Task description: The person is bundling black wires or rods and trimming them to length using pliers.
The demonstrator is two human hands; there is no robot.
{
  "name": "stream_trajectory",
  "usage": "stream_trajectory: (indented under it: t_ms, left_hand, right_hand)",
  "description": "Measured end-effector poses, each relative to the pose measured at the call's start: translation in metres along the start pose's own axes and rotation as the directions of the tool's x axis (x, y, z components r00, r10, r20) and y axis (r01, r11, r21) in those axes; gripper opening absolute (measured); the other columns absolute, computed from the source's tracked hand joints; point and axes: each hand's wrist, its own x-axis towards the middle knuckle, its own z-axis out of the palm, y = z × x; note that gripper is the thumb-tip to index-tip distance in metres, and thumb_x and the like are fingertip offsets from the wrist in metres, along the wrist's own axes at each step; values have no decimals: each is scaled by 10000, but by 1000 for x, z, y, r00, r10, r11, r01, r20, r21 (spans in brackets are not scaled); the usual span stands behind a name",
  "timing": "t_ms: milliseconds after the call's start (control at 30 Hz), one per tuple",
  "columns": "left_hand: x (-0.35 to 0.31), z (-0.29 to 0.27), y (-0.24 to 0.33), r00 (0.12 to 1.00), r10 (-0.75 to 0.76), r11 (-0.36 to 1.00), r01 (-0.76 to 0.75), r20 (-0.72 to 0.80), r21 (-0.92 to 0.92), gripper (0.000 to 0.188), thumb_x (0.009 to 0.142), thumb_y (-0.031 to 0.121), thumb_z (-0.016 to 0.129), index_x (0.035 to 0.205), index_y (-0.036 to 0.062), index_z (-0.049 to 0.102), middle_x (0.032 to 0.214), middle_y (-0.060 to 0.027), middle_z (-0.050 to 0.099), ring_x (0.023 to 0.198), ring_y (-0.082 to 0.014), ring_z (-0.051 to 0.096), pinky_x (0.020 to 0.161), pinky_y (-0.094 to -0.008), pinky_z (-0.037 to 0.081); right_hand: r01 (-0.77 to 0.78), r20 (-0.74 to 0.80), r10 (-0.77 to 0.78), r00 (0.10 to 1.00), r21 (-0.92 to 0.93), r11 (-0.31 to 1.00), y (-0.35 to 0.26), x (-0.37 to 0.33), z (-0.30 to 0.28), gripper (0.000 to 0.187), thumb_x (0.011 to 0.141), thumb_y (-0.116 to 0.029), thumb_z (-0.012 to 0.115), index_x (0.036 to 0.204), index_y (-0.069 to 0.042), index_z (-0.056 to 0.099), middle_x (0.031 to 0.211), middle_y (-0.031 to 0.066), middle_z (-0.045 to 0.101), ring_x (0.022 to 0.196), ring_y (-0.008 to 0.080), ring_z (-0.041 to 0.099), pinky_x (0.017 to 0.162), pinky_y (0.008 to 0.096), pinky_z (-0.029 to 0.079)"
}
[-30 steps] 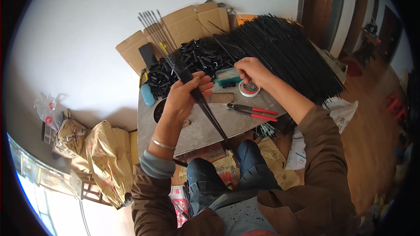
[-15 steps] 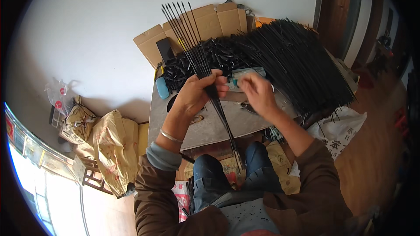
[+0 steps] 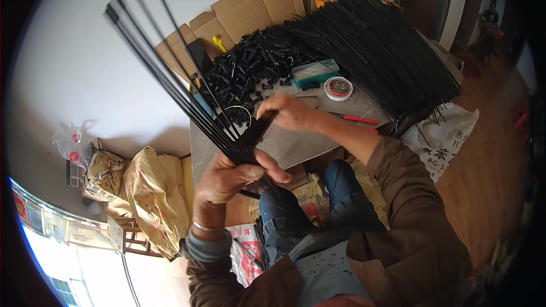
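My left hand (image 3: 227, 177) is wrapped round a bundle of thin black rods (image 3: 228, 146). The rods slant up to the left and fan apart, with thicker tips at their far ends. Just above that grip, my right hand (image 3: 287, 115) pinches a dark, flat-looking black piece (image 3: 263, 128) that meets the bundle; motion blur hides exactly what it is. The lower ends of the rods run toward my knees, mostly hidden behind the left hand.
On the grey table (image 3: 307, 148) lie a heap of short black parts (image 3: 250, 59) and a large stack of black rods (image 3: 375, 57). Around them are a teal box (image 3: 314, 73), a round white tub (image 3: 338, 88), a red-handled tool (image 3: 361, 120) and upright cardboard (image 3: 244, 11). Tan sacks (image 3: 156, 199) stand left.
My left hand has come lower and closer to me, and the rods now tilt further left. My right hand, apart from the bundle before, has moved left and grips the black piece beside it.
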Motion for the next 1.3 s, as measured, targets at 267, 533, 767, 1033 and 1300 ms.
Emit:
stream_trajectory:
  t_ms: [267, 533, 767, 1033, 1300]
  left_hand:
    - [24, -64, -153, 929, -176, 975, 118, -326, -190, 223, 909, 67, 546, 1101, -32, 600, 1023, -150, 663, 964, -246, 643, 879, -358, 506]
    - [32, -77, -147, 928, -292, 942, 237, -233, -236, 255, 903, 66, 558, 1141, -27, 570, 996, -134, 664, 937, -224, 645, 840, -335, 516]
    - [31, -53, -165, 828, -60, 993, 109, -558, 56, 648, 811, 238, 716, 1315, -25, 403, 1151, -161, 580, 984, -239, 603, 878, -359, 483]
    - [29, -84, -149, 951, 307, 238, -43, -33, 970, 1053, 570, 579, 764, 1386, 56, 353, 1459, -165, 290, 1360, -381, 263, 1099, -567, 188]
    - [14, -77, -95, 971, 143, 722, 28, -189, 691, 1120, 604, 478, 809, 1467, 54, 236, 1512, -124, 249, 1374, -296, 258, 1079, -420, 286]
  right_hand:
    - [-207, 248, 430, 868, -607, 767, 76, 24, -34, 629, 730, -68, 624, 1327, -31, 428, 1318, 127, 470, 1249, 308, 417, 1027, 530, 322]
    - [-547, 494, 304, 815, 829, 119, -37, 21, -49, 460, 969, -219, 467, 1355, 22, 394, 1314, 183, 512, 1186, 312, 532, 1012, 439, 415]
    - [-491, 400, 287, 871, 742, 457, -61, 15, -43, 252, 981, -136, 434, 1137, 23, 551, 889, 97, 625, 852, 222, 637, 830, 349, 516]
    - [-484, 407, 272, 872, 629, 608, -99, -24, -29, 175, 967, -137, 487, 981, 8, 585, 833, 47, 613, 826, 130, 601, 802, 273, 477]
    - [-496, 366, 337, 868, 597, 630, -99, -38, -31, 194, 964, -146, 503, 1021, -5, 623, 858, 39, 640, 827, 112, 607, 787, 259, 483]
